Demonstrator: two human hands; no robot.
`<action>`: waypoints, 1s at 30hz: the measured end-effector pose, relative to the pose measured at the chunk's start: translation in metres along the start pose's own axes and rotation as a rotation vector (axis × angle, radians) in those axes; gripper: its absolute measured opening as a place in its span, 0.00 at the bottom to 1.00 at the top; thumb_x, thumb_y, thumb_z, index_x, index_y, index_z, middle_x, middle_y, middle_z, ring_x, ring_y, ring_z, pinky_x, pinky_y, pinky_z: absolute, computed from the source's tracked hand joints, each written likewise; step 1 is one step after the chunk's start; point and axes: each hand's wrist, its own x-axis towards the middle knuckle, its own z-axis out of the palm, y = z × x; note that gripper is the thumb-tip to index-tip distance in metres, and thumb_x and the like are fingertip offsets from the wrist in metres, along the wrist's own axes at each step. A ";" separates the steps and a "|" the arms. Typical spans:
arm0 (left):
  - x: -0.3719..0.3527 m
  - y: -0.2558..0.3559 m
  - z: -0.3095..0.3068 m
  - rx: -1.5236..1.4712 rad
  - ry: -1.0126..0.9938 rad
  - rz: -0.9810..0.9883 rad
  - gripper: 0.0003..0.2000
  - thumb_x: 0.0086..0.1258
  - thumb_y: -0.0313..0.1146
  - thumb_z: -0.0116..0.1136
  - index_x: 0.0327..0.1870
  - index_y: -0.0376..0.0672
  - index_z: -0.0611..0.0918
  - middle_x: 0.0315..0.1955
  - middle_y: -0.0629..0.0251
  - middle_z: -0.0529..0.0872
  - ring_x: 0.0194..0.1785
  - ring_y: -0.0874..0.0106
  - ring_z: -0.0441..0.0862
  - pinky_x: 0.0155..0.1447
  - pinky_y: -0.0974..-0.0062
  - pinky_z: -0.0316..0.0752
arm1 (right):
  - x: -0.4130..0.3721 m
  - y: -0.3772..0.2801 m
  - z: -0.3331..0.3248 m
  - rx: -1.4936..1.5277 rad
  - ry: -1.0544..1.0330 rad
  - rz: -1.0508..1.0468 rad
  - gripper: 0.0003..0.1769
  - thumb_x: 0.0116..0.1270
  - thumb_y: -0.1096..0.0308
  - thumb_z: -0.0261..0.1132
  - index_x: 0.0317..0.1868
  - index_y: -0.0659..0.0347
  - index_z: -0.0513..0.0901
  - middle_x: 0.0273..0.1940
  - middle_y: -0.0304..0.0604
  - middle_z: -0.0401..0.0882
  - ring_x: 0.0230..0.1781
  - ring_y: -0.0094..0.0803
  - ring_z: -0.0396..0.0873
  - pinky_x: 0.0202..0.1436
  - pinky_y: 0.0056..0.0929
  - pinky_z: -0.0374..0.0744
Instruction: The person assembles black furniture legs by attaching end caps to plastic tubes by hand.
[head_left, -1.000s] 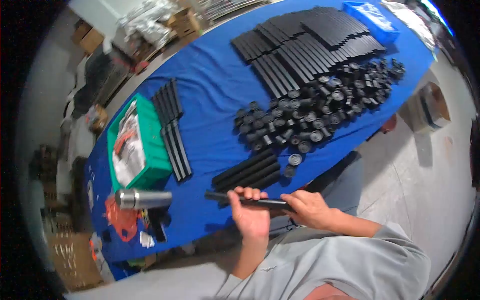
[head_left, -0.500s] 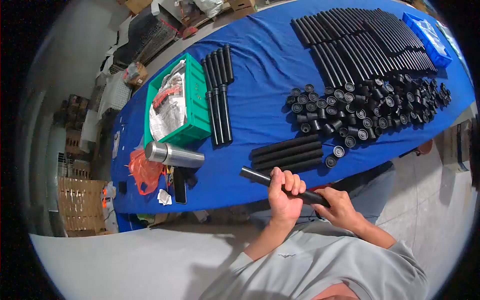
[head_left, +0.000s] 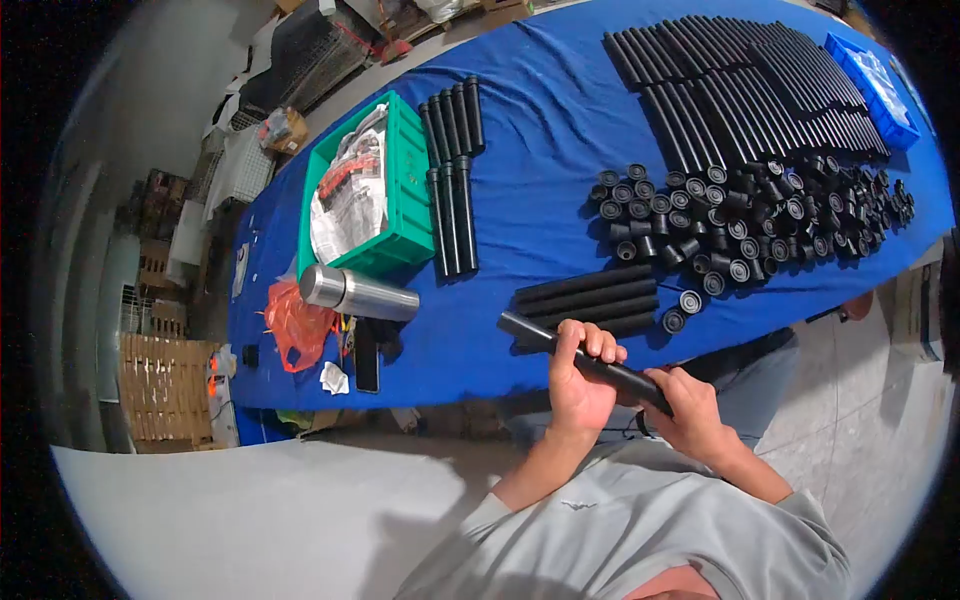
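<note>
A black tube point(head_left: 628, 378) slants across in front of my body, over the table's near edge. My left hand point(head_left: 585, 375) is wrapped around its middle, with the far end sticking out to the upper left. At the lower right end, my right hand point(head_left: 688, 405) closes around the tube; whether a cap sits under those fingers is hidden. Just beyond lie several dark foam-like sleeved tubes point(head_left: 585, 298) side by side. Two loose black caps point(head_left: 682, 311) rest beside them, close to a big heap of similar caps point(head_left: 740, 225).
Rows of black tubes point(head_left: 740, 90) lie at the far right, by a blue bin point(head_left: 905, 133). On the left are capped tubes point(head_left: 455, 215), a green crate point(head_left: 408, 225) with newspaper, a steel flask point(head_left: 375, 300), a red plastic bag point(head_left: 298, 325) and a phone point(head_left: 367, 362).
The camera view has shifted slightly. My left hand has slid or turned a little along the tube, and more of the tube shows between my hands. Both hands keep hold of it.
</note>
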 end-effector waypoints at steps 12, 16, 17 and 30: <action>-0.001 -0.005 -0.019 -0.006 -0.107 0.031 0.19 0.83 0.45 0.55 0.27 0.51 0.70 0.20 0.74 0.66 0.24 0.77 0.62 0.33 0.73 0.62 | 0.000 0.001 0.004 0.220 -0.033 0.095 0.20 0.58 0.75 0.73 0.52 0.66 0.83 0.36 0.56 0.82 0.34 0.52 0.84 0.36 0.43 0.80; 0.007 0.000 -0.025 -0.026 -0.275 -0.036 0.18 0.83 0.46 0.55 0.29 0.50 0.70 0.20 0.74 0.65 0.24 0.77 0.62 0.32 0.73 0.62 | 0.006 -0.009 -0.009 0.331 -0.127 0.147 0.20 0.58 0.75 0.74 0.51 0.66 0.83 0.36 0.55 0.83 0.34 0.52 0.84 0.36 0.43 0.81; 0.009 0.002 -0.028 -0.053 -0.350 -0.080 0.18 0.83 0.46 0.56 0.30 0.50 0.70 0.20 0.74 0.65 0.24 0.77 0.62 0.32 0.73 0.62 | 0.010 -0.013 -0.017 0.439 -0.229 0.305 0.20 0.58 0.74 0.74 0.51 0.66 0.83 0.37 0.55 0.83 0.34 0.51 0.84 0.36 0.42 0.81; 0.007 -0.002 -0.023 -0.017 -0.254 -0.020 0.18 0.84 0.48 0.52 0.30 0.52 0.70 0.20 0.74 0.64 0.23 0.76 0.61 0.32 0.73 0.63 | 0.005 -0.005 -0.015 0.730 -0.332 0.611 0.18 0.61 0.72 0.76 0.50 0.67 0.84 0.37 0.52 0.83 0.34 0.40 0.83 0.35 0.31 0.78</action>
